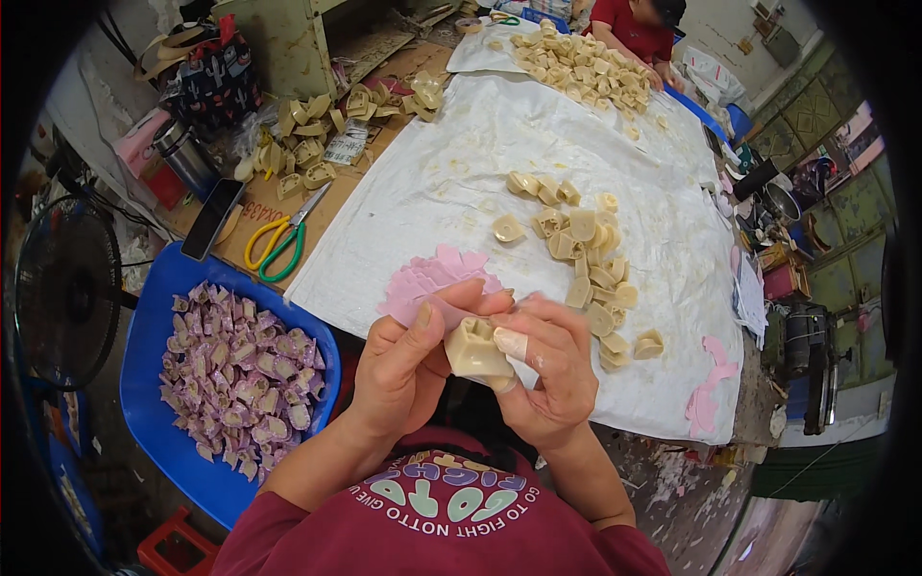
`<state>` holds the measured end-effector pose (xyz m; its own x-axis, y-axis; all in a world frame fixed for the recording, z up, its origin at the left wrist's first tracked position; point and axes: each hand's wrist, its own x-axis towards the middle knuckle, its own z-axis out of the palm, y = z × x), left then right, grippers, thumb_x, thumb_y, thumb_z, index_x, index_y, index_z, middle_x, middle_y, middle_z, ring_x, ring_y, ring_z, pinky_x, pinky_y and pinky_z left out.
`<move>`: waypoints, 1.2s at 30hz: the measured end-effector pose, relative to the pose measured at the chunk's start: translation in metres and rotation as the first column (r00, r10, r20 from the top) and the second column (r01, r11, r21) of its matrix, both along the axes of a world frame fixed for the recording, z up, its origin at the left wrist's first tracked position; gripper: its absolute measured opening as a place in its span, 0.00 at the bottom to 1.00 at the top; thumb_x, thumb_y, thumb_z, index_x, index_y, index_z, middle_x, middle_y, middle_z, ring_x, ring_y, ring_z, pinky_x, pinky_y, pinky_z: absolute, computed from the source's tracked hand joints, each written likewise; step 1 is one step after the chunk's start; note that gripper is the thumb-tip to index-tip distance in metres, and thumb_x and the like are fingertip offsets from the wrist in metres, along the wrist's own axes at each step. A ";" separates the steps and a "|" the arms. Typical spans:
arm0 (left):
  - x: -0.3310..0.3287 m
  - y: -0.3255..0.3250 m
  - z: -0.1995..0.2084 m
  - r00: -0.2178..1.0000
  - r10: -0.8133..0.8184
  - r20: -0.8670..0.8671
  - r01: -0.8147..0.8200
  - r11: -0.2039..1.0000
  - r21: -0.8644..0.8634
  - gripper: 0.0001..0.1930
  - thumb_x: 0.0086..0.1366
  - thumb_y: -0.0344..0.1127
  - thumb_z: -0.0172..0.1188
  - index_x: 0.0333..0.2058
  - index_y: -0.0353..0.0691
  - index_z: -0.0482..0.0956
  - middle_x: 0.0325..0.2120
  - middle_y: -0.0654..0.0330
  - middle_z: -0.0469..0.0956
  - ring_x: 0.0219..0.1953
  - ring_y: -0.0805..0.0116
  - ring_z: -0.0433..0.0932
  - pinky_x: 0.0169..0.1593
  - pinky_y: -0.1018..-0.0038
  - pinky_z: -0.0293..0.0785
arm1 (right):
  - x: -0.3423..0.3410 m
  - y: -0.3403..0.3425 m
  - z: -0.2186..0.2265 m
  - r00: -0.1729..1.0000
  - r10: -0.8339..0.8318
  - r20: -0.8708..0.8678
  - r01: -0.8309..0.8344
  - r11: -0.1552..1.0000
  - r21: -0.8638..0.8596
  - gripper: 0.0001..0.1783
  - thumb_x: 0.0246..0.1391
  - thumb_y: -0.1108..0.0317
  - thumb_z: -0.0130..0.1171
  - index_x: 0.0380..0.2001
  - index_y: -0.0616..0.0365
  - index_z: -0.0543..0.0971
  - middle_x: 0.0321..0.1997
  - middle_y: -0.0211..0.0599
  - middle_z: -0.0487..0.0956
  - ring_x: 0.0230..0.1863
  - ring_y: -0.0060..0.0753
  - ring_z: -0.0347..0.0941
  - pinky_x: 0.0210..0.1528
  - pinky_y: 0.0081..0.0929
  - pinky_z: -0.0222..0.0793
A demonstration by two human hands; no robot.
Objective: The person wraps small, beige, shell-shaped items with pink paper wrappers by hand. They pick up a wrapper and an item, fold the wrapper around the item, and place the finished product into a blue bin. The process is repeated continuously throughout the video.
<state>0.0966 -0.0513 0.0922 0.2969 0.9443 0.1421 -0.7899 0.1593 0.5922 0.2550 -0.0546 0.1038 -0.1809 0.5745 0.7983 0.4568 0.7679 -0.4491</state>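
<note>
Between my two hands, just beyond my chest, is a hollow beige plastic part (477, 350) with a glossy side toward me. The fingers of my right hand (552, 374) are closed round it, and one of them wears a pale finger cover. My left hand (399, 360) pinches a thin pink piece (444, 313) between thumb and fingers, against the top of the part. Directly behind my hands lies a pile of flat pink pieces (423, 278). A loose cluster of similar beige parts (582, 227) spreads to the right on the white sheet (423, 173).
Left of me, a blue basin (144, 408) holds many pink-and-purple-covered parts. Scissors (274, 248) with yellow and green handles, a phone (213, 219) and a steel flask (185, 158) lie beyond it. A person in red (639, 38) sits by a far heap of beige parts (586, 72).
</note>
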 end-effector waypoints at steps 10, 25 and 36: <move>0.005 0.008 0.005 0.826 0.189 -0.532 -0.144 0.982 0.125 0.15 0.68 0.35 0.56 0.43 0.25 0.79 0.43 0.47 0.80 0.46 0.65 0.79 0.52 0.69 0.72 | 0.022 0.002 0.008 0.957 -0.165 0.240 0.157 0.986 0.052 0.18 0.32 0.73 0.67 0.32 0.58 0.76 0.36 0.35 0.77 0.40 0.41 0.71 0.44 0.37 0.58; 0.004 0.022 0.000 0.745 -0.200 -0.636 0.173 0.979 -0.105 0.16 0.68 0.36 0.54 0.45 0.26 0.79 0.44 0.50 0.80 0.46 0.63 0.79 0.55 0.70 0.72 | 0.030 0.002 0.011 0.850 -0.144 0.506 0.247 0.958 -0.143 0.11 0.36 0.72 0.62 0.27 0.59 0.72 0.30 0.39 0.71 0.39 0.43 0.67 0.45 0.40 0.57; -0.010 0.045 0.000 0.732 -0.344 -0.588 0.379 0.923 -0.068 0.06 0.61 0.26 0.63 0.36 0.33 0.76 0.33 0.59 0.81 0.34 0.77 0.77 0.40 0.80 0.73 | 0.040 0.003 0.003 0.959 -0.016 0.284 0.067 0.983 -0.169 0.13 0.34 0.74 0.63 0.28 0.58 0.73 0.27 0.35 0.72 0.35 0.40 0.68 0.42 0.37 0.57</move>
<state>0.0862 -0.0061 0.0924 0.6557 0.7448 -0.1240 -0.1828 0.3159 0.9310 0.2951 -0.0516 0.1066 -0.3553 0.7126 0.6049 0.6134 0.6661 -0.4244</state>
